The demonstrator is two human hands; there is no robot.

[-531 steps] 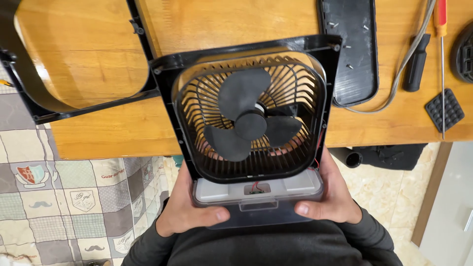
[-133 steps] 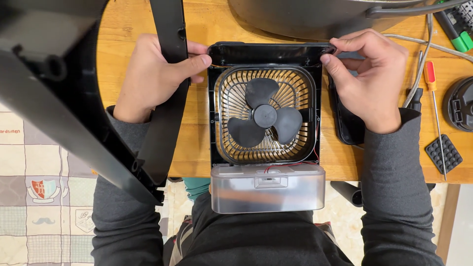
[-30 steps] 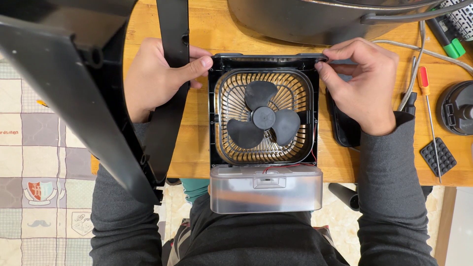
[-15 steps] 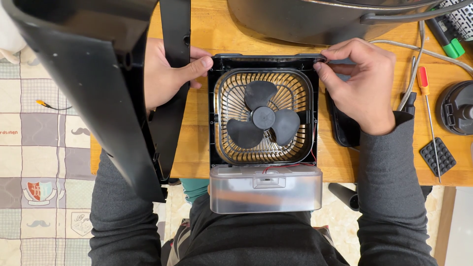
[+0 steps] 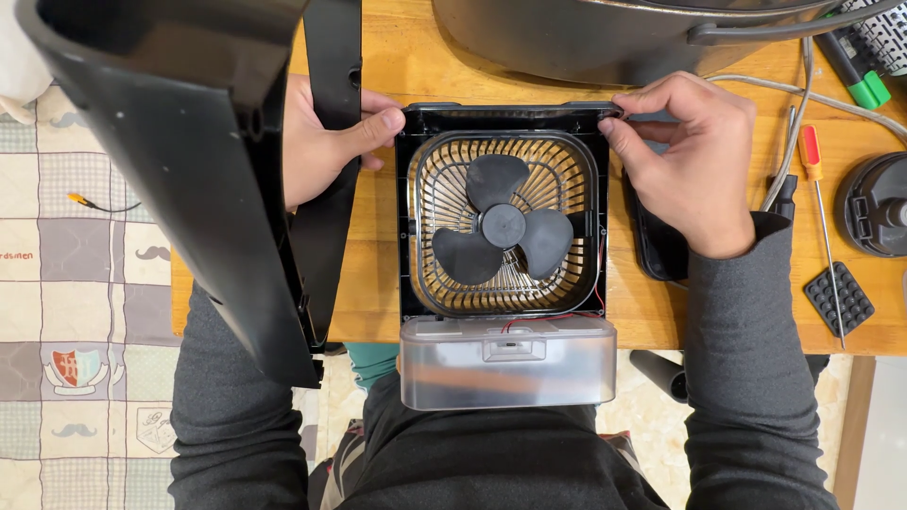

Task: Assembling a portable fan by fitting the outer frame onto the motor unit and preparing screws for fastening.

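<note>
A square black fan housing (image 5: pixel 503 227) is laid flat at the near edge of a wooden worktop (image 5: pixel 397 283), its three dark blades (image 5: pixel 503 227) ringed by a pale wire grille and its translucent grey base (image 5: pixel 508 362) overhanging the edge above the person's lap. The left hand (image 5: pixel 321 142) is closed around a large black plastic panel (image 5: pixel 208 170), with the thumb laid across to the housing's upper left corner; the panel is held tilted up and blocks much of the worktop and floor on that side. The right hand (image 5: pixel 685 156) is pinched at the housing's upper right corner, the fingertips (image 5: pixel 616 113) pressed against the rim; whether anything small is held there cannot be told.

Behind the fan a wide dark grey metal vessel (image 5: pixel 614 38) is seen, cut off by the top edge. A flat black piece (image 5: pixel 657 246) is partly hidden beneath the right wrist. Further right lie a grey cable (image 5: pixel 803 90), a red-handled screwdriver (image 5: pixel 820 208), a green-capped marker (image 5: pixel 855 71), a small black studded pad (image 5: pixel 838 298) and a round black part (image 5: pixel 874 203) at the edge of view. Thin red wires (image 5: pixel 597 293) are visible along the housing's lower right side.

Under the worktop a speckled stone floor (image 5: pixel 652 416) is seen, and to the left a patchwork cloth (image 5: pixel 76 312) of grey and cream squares, with a short loose wire (image 5: pixel 94 203) lying on it.
</note>
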